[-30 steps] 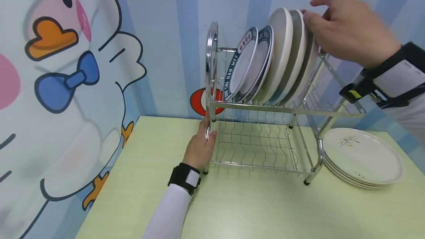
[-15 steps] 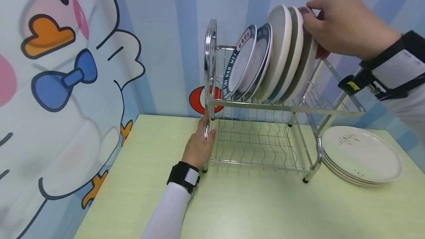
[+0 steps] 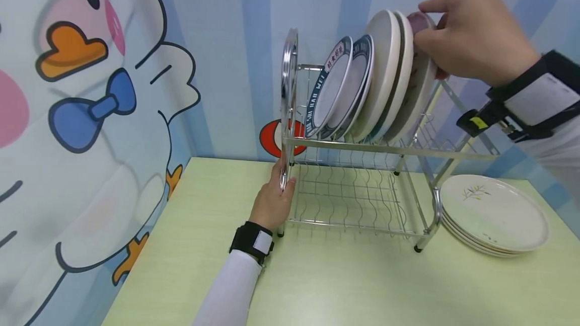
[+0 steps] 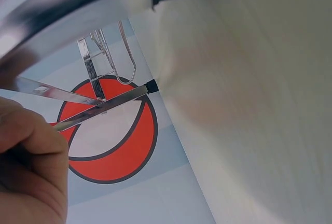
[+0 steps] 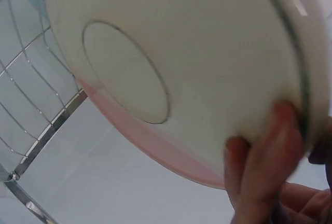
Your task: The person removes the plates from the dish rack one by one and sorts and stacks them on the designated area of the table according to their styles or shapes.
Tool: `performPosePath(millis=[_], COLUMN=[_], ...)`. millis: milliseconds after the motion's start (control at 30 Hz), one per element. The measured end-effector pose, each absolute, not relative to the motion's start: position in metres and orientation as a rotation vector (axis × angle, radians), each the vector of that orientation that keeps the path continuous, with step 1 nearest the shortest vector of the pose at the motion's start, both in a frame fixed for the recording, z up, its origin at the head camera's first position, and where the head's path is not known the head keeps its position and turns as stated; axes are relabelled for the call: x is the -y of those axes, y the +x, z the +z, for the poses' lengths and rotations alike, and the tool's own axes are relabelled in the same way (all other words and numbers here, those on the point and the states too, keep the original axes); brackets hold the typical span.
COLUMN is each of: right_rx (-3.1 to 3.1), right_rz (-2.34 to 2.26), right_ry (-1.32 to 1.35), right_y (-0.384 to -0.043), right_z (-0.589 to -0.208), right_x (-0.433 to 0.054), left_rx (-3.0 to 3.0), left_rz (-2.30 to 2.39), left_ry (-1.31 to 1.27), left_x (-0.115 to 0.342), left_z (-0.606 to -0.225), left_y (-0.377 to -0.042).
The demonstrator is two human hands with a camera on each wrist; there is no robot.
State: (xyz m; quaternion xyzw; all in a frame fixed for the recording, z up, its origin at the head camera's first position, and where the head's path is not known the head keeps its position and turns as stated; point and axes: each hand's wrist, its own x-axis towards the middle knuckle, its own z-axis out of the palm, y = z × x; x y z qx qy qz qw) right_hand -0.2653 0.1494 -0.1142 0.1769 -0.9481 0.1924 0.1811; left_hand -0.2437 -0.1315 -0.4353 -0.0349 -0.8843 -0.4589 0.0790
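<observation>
In the head view my right hand pinches the upper rim of the rightmost plate, thumb on its left face and fingers behind. This plate stands tilted in the upper tier of a two-tier metal dish rack. The right wrist view shows the plate's pale underside with a ring-shaped foot, fingers pressed against it. To its left lean cream plates and smaller blue-rimmed plates. My left hand grips the rack's left side frame low down; the left wrist view shows only part of that hand.
A stack of oval plates, the top one with a leaf sprig, lies on the pale table right of the rack. The rack's lower wire tier holds no plates. A cartoon-printed backdrop stands behind and to the left.
My right hand has closed from a loose reach onto the rightmost plate's rim. That plate's top has moved slightly right, away from its neighbour. My left hand keeps its place on the rack.
</observation>
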Motion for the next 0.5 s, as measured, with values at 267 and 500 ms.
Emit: performPosePath(millis=[267, 500], right_rx=[2.601, 2.515], right_rz=[0.547, 0.625], right_ry=[0.412, 0.369], right_y=[-0.261, -0.258], right_z=[-0.112, -0.103], right_x=[-0.149, -0.157], left_rx=[2.642, 2.643], left_rz=[-1.374, -1.376], left_ry=[-0.118, -0.12], left_x=[0.13, 0.128], left_z=[-0.436, -0.435], left_y=[-0.245, -0.245])
